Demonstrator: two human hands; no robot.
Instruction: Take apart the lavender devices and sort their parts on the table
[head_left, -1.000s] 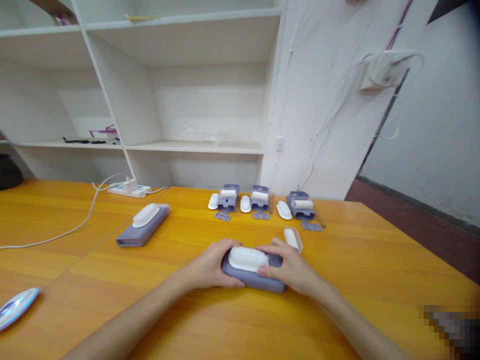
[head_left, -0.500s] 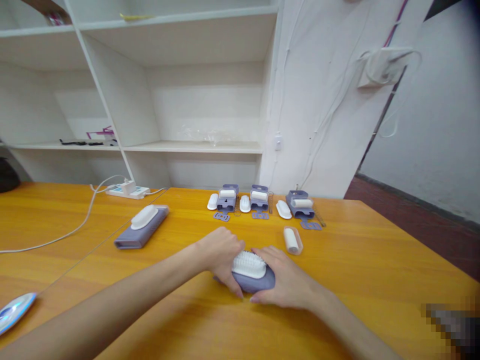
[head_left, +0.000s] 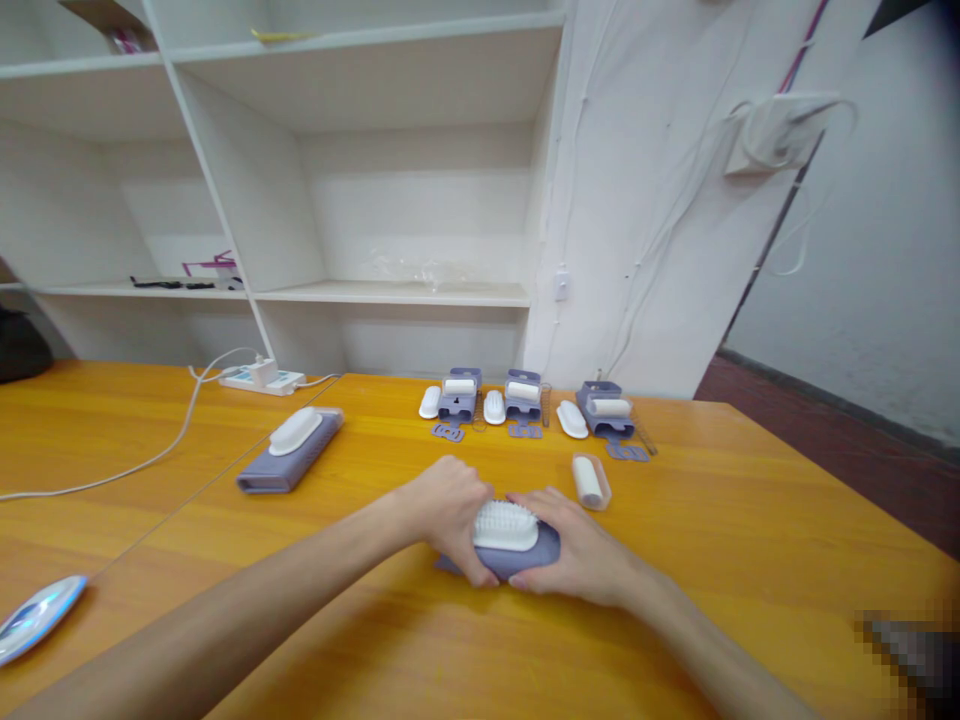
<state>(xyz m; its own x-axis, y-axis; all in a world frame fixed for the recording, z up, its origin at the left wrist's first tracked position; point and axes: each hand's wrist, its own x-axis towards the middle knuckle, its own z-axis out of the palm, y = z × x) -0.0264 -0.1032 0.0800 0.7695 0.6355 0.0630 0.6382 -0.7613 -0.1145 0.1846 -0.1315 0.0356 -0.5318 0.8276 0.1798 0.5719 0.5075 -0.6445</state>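
A white brush head with short bristles sits on top of a grey-purple casing, low over the middle of the table. My left hand is wrapped round its left side, thumb at the front. From the right, my right hand clasps the other side, its thumb near my left thumb. Both hands hide the ends of the casing. Just beyond my right hand lies a white roller in a clear cover.
Along the back stand several grey-purple casings with white rollers, white brush heads and flat grey pieces. A longer casing with a white top lies left. Behind it are a power strip and cable; a glossy oval device sits front left.
The whole view has shifted slightly to the right. Both hands keep nearly the same grip on the brush and its casing.
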